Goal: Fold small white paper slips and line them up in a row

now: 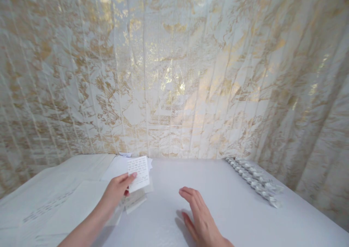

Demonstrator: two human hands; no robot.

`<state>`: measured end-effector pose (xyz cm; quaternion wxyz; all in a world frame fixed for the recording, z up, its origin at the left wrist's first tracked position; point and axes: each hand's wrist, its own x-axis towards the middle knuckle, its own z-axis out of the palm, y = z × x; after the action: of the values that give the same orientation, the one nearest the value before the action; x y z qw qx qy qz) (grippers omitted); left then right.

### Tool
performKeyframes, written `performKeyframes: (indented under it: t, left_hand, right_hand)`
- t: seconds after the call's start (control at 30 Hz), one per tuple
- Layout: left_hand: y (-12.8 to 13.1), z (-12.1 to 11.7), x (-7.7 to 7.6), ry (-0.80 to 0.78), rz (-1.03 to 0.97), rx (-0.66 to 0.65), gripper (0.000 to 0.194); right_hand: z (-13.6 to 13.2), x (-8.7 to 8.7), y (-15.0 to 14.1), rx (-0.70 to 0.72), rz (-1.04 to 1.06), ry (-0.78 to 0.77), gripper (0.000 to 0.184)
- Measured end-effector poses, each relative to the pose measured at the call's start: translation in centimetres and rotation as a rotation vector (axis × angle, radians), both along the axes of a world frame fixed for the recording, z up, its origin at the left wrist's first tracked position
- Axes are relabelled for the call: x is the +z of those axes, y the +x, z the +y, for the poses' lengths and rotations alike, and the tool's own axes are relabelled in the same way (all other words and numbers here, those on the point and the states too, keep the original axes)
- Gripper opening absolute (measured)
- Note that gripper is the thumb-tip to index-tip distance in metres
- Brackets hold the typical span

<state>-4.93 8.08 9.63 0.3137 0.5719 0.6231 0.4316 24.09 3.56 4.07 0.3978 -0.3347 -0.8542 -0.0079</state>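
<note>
The card (139,178) looks like matt paper, smooth and flat, with dark marks on it. Along the left edge of the table (163,225), the large sheets (68,199) also look like matt paper. The table's surface is smooth, with a faint sheen. Near its right edge, the strips (252,181) look shiny, silvery and bumpy. The curtain (174,72) is thin, folded cloth, partly see-through.

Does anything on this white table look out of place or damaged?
Only the loose whitish paper slips by the left hand look untidy: they overlap at uneven angles. No spill or tear is visible.
</note>
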Motion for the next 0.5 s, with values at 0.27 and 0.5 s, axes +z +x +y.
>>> performKeyframes:
  t: [0.27,0.5]
  left_hand:
    - [8.2,-5.6,-3.6,-0.265,-0.503,-0.348,0.043]
    - [6.2,-6.0,-4.1,0.224,0.192,-0.25,0.033]
  right_hand:
    - [-0.2,1.5,0.1,0.122,-0.197,0.047,0.04]
    - [0.2,1.6,1.1,0.101,-0.15,-0.429,0.018]
